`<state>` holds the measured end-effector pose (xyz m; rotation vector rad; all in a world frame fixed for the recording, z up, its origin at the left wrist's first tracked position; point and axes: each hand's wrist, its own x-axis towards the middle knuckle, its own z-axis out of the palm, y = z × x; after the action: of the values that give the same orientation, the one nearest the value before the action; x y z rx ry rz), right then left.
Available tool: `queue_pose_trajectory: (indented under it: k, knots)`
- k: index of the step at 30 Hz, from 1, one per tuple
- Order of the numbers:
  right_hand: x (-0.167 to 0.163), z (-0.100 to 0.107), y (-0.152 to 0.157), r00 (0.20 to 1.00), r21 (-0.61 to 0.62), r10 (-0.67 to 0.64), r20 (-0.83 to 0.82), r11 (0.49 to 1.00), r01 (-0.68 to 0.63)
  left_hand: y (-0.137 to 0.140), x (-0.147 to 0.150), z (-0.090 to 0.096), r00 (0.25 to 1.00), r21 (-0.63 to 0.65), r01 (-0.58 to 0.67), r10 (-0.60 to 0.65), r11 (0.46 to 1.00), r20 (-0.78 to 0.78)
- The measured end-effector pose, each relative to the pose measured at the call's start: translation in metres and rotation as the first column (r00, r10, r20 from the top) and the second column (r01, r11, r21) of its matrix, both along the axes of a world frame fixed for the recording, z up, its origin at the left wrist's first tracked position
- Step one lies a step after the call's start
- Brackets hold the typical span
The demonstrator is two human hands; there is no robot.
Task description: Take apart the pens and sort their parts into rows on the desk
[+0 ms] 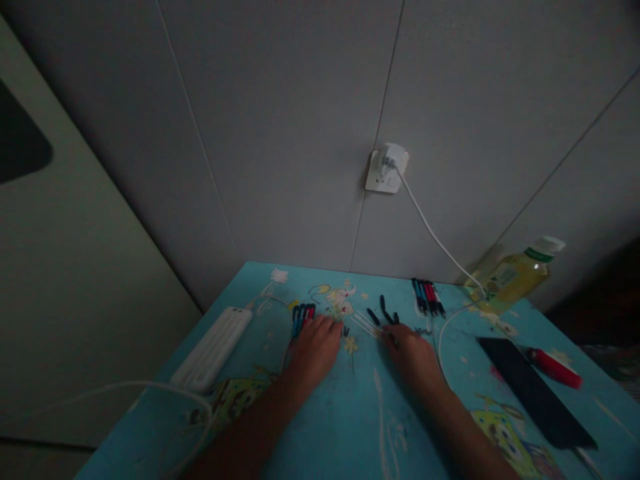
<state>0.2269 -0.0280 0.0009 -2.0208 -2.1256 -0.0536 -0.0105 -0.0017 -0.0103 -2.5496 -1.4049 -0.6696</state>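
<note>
My left hand [320, 340] rests low on the table, its fingers bent down loosely over the near ends of a row of blue, black and red pen barrels [303, 316]. Beside its fingertips are a few tiny dark parts [346, 331]. My right hand [413, 352] is closed, fingertips pinched by a dark, slender piece I cannot make out. Thin white pen refills [367, 324] lie between the two hands. Just beyond my right fingers are several loose black pen parts [384, 308]. Farther back, a row of pens [428, 297] lies side by side.
A white power strip [215, 347] with a cable lies at the left. On the right are a yellow liquid bottle [515, 280], a dark flat slab [535, 390] and a red tube-like object [555, 368]. A white cord [425, 223] runs down from the wall socket [383, 181].
</note>
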Motion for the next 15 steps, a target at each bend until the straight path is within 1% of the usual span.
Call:
queue_pose_trajectory:
  k: [4, 7, 11, 15]
  knots:
    - [-0.001, -0.009, 0.001, 0.985, 0.082, 0.143, -0.097, 0.987, -0.135, 0.013, -0.014, 0.000, 0.986, 0.013, -0.165, 0.165, 0.986, 0.006]
    - [0.001, -0.011, 0.000, 0.976, 0.104, 0.172, -0.134, 0.982, -0.159, 0.019, -0.022, 0.000, 0.970, 0.022, -0.245, 0.245, 0.969, 0.006]
    - [0.002, -0.010, -0.004, 0.964, 0.120, 0.202, -0.173, 0.976, -0.182, 0.021, -0.026, -0.003, 0.954, 0.031, -0.299, 0.299, 0.954, 0.002]
    - [0.002, -0.010, -0.005, 0.954, 0.140, 0.221, -0.203, 0.971, -0.195, 0.021, -0.025, -0.004, 0.952, 0.029, -0.304, 0.304, 0.952, -0.008]
